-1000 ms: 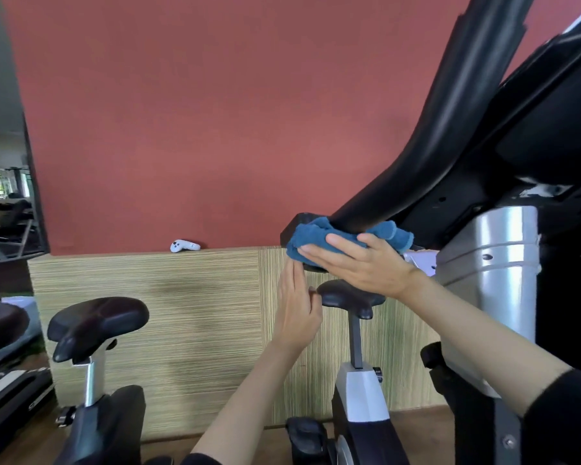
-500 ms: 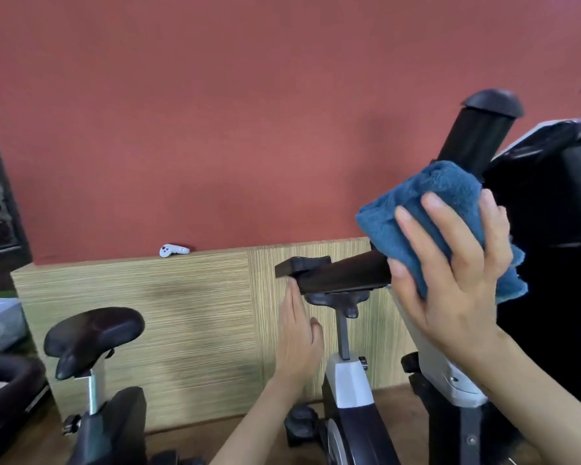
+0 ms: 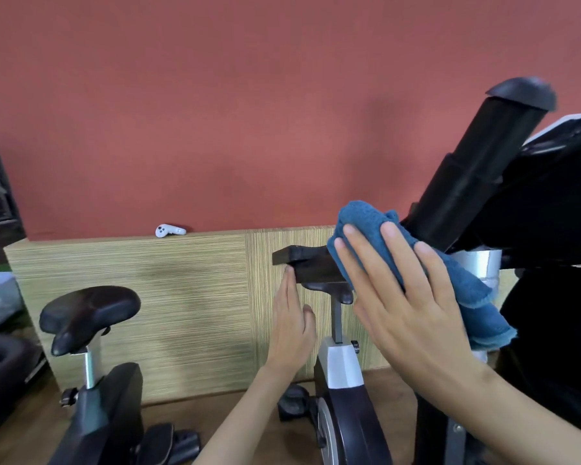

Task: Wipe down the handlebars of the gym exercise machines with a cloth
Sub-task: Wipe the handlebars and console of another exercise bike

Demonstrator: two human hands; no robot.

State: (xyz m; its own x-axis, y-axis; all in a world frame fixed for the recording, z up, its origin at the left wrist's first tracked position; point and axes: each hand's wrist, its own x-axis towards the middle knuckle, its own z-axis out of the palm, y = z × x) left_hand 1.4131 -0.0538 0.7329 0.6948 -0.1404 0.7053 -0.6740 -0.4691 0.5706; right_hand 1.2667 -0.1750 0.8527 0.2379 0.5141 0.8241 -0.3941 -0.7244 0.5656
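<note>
**Blue cloth pressed to the handlebar at centre right**

Head view: the right hand (image 3: 413, 307) fills the lower right of the frame, its fingers straight and slightly spread, flat against a bunched blue terry cloth (image 3: 366, 226). It presses the cloth rather than curling round it. The cloth lies over the short, horizontal black handlebar (image 3: 302, 263) of the exercise machine, just right of centre, and its loose end hangs down behind the hand towards the right edge. Only the squared left tip of this bar shows beyond the cloth. A thick black upright handlebar tube with a domed cap (image 3: 477, 182) rises at a slant from behind the cloth to the upper right.

The left hand (image 3: 291, 327) reaches up from the bottom centre, fingers straight and together, holding nothing. Its fingertips touch the lower left edge of the horizontal bar.

At lower left stands another exercise bike with a black padded saddle (image 3: 88, 310). A small white game controller (image 3: 169, 230) lies on top of the striped wood-look wall panel (image 3: 148, 297), with a plain red wall (image 3: 249, 95) above it
</note>
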